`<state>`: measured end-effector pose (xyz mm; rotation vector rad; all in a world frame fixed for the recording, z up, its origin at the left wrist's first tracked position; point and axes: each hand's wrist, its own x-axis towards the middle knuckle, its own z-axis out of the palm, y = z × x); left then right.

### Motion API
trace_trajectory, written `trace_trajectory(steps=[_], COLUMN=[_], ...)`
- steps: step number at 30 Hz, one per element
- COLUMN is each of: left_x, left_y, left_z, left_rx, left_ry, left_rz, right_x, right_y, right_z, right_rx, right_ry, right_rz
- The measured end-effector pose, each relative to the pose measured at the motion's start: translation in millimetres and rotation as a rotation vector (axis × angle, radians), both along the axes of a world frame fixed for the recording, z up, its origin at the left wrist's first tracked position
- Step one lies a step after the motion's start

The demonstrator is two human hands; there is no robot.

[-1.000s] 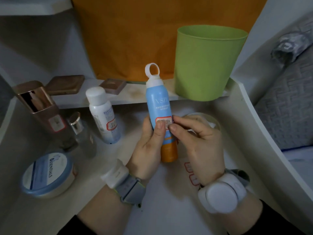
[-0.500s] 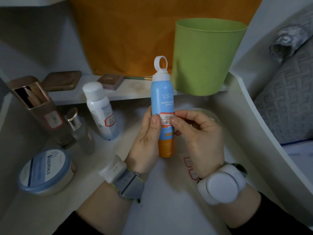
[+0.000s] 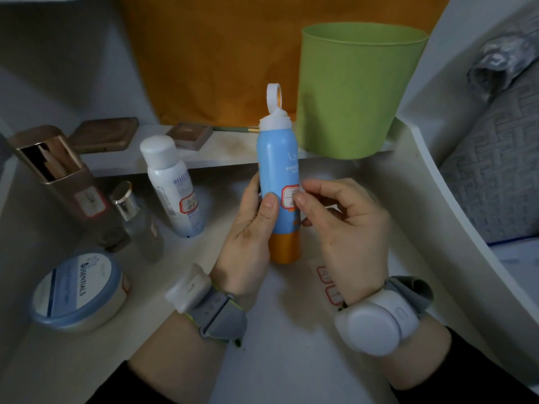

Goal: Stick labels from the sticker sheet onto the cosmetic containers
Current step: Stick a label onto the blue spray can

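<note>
My left hand [image 3: 250,240] grips a blue and orange spray bottle [image 3: 278,161] upright at the centre, thumb on its front. A red-bordered white label [image 3: 289,195] sits on the bottle's front. My right hand [image 3: 347,237] has its thumb and forefinger tips at the label's right edge, the other fingers curled. The sticker sheet [image 3: 328,282] lies on the white surface under my right hand, mostly hidden, with two red-bordered labels showing.
A white spray bottle [image 3: 172,182], a gold-capped glass bottle [image 3: 140,220], a tilted bronze case [image 3: 70,185] and a round blue-lidded jar [image 3: 77,290] stand at the left, all but the glass bottle visibly labelled. A green bin [image 3: 355,88] and two brown compacts [image 3: 105,135] sit on the back ledge.
The bottle has turned in my left hand, so the label now faces more to the right. My right fingertips followed the label's right edge.
</note>
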<state>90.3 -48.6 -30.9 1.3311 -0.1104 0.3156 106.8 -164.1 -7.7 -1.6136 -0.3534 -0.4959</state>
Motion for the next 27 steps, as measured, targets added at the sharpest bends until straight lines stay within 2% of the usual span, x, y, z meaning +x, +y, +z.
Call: trace_trajectory(steps=[4,9,14,20,27], left_x=[1.6,1.1,1.1,0.1,2.4], left_y=[0.3,1.8,2.3,2.1,2.9], left_z=[-1.2,-2.0,-3.3,-1.6,-1.7], left_rx=[-0.081,-0.088,-0.081,-0.084,-0.161], left_ry=[0.033,0.047,0.045,0.043,0.058], left_rz=[-0.047,-0.048,-0.068,-0.061,-0.051], right_x=[1.5,3.6,8.1,6.5,3.3], right_y=[-1.5,-1.6,-1.0,0.8,0.2], right_z=[4.3,3.0,0.8,-2.2,1.1], right_rx=[0.195,0.276,0.191,0.047,0.213], right_ry=[0.15,0.261,0.303,0.22,0.285], right_rz=[0.116,0.212,0.25,0.23,0.27])
